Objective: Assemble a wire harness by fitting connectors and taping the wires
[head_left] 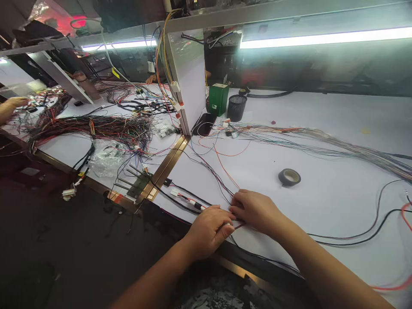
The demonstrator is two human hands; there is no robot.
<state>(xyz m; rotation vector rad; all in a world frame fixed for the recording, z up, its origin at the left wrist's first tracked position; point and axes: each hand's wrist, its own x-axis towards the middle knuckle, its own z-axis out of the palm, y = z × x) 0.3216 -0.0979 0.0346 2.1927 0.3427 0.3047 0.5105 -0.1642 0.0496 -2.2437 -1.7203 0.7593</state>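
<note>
Near the table's front edge, my left hand [210,229] is curled round a bundle of thin wires, its thumb bent toward the fingers. Just to its right, my right hand [254,210] pinches the same wires [222,178], which fan out toward the upper left. Beside my left hand lie a white connector [176,192] on a short red and black lead, and a black cable [174,198]. My palms hide the part of the bundle between them. A roll of black tape [289,177] lies apart, to the right of my hands.
A long wire bundle [309,133] crosses the back of the white table. A green box [218,99], a black mesh cup [237,108] and a phone [204,124] stand or lie by the divider [189,77]. Heaped harnesses [96,126] cover the left bench, where another person's hand [14,104] shows.
</note>
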